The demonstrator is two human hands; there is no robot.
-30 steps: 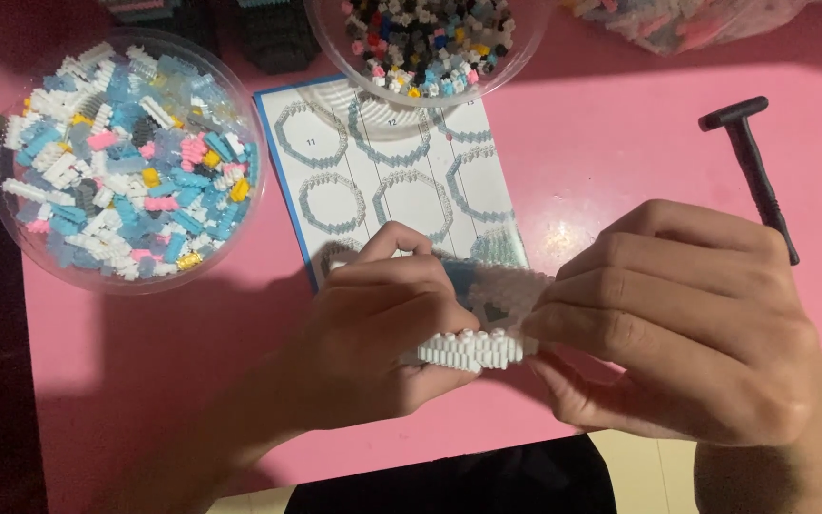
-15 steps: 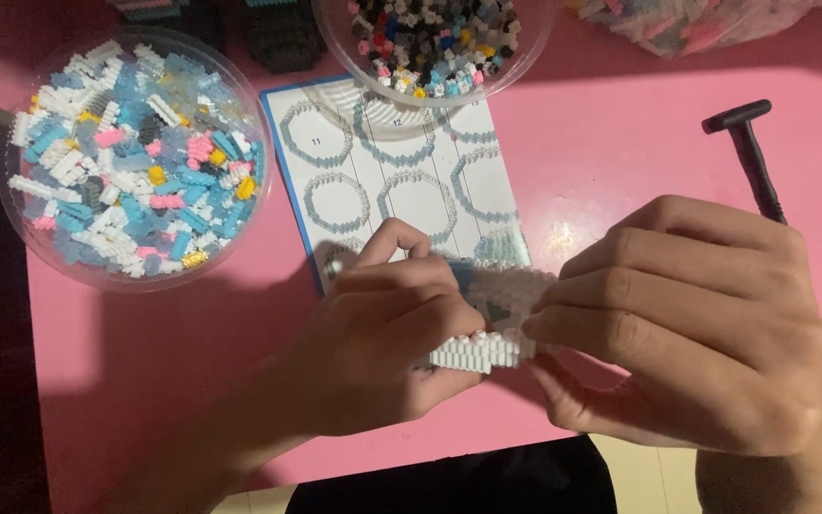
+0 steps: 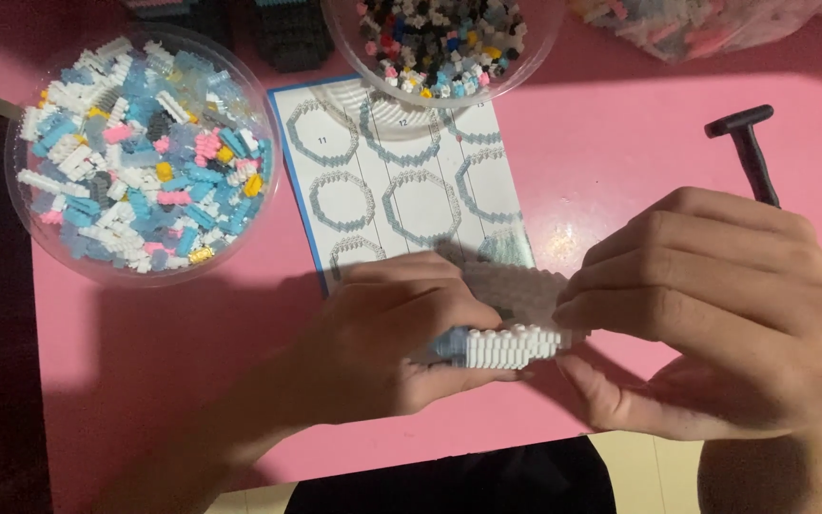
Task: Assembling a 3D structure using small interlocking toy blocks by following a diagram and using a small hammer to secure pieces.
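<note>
Both hands close on one object. The left hand (image 3: 387, 338) pinches the left end of a small white brick assembly (image 3: 511, 345), thumb beneath and fingers curled over the top. The right hand (image 3: 715, 314) grips the right end, fingers folded down across its upper face, thumb under it. Neither hand is open.

The assembly lies directly between the two sets of fingertips, held above the pink table (image 3: 620, 162). Its long axis runs left to right, roughly level; a pale blue part shows at its left end. Both hands are in contact, so neither is nearer.

Behind the hands, flat on the table, lies an instruction sheet (image 3: 401, 190) printed with ring-shaped diagrams.

Containers: a clear round bowl (image 3: 26, 233) at left holds loose small bricks, mostly white, blue and pink with some yellow. A second clear bowl (image 3: 525, 71), overlapping the sheet's far edge, holds darker mixed bricks. A third container at top right is cut off by the frame; contents unclear.

A black T-headed tool (image 3: 749, 152) lies on the table just beyond the right hand, untouched.
</note>
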